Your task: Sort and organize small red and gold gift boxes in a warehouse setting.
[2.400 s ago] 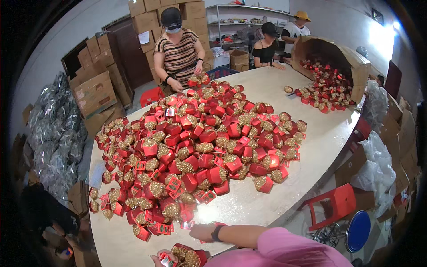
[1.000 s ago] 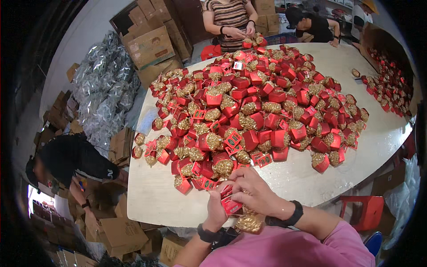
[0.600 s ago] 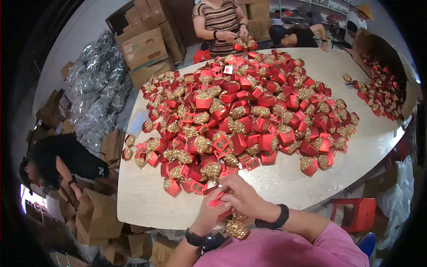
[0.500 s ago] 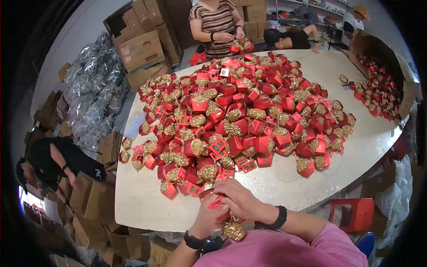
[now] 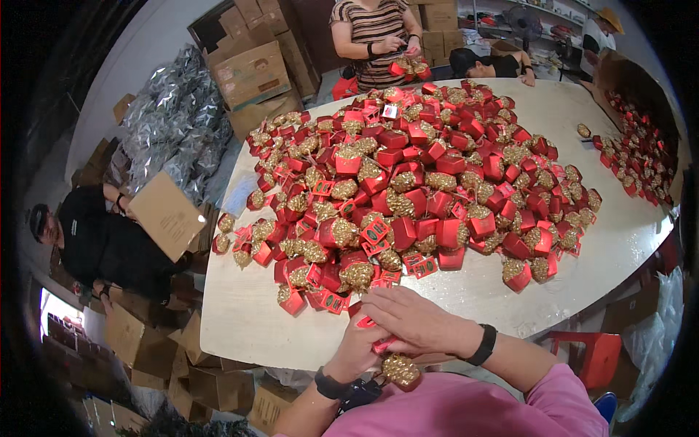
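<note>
At the near edge of the table my left hand (image 5: 359, 347) is closed round a red and gold ornament (image 5: 401, 370). Its glittery gold bulb hangs below the hands, and red card parts peek out between the fingers. My right hand (image 5: 421, 322) lies over the ornament from the other side, fingers pressed together on its red part. Most of that red part is hidden by the hands. Just beyond them spreads a big heap of similar ornaments (image 5: 441, 181), red faceted pieces with gold bulbs, some with printed red tags (image 5: 375, 231).
The pale table (image 5: 251, 329) has a curved edge. At its far right, a large carton (image 5: 632, 79) spills more ornaments. A person at left holds a flat cardboard box (image 5: 167, 215) above open cartons (image 5: 218, 386). A red stool (image 5: 593, 358) stands at right. Other people work across the table.
My view has shifted, so the scene sits farther right. My right hand's fingers have flattened over the red part. The person at left has straightened and raised a cardboard box.
</note>
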Tool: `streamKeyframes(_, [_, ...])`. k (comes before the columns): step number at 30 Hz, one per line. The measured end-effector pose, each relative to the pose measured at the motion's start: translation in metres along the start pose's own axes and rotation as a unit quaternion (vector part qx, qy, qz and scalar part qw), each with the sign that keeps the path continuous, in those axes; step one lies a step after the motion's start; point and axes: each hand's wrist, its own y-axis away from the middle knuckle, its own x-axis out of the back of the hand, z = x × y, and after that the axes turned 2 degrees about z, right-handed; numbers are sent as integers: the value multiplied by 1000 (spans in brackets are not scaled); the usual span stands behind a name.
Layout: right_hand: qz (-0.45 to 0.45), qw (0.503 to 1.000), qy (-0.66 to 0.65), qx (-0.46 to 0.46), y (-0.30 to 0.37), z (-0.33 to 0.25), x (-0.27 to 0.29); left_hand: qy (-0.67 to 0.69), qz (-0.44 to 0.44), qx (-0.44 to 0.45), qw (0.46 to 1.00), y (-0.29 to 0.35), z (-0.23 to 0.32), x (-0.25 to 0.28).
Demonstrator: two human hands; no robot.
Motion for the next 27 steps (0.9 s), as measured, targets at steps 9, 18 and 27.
streamKeyframes(9, [-53, 995, 75, 43, 4, 3, 0, 24, 11, 2, 1000, -1, -10, -7])
streamKeyframes(18, [-85, 994, 22, 61, 3, 7, -1, -20, 30, -48, 998, 3, -16, -14])
streamKeyframes(27, [-54, 998, 20, 35, 10, 7, -10, 206, 5, 36, 978, 0, -15, -19])
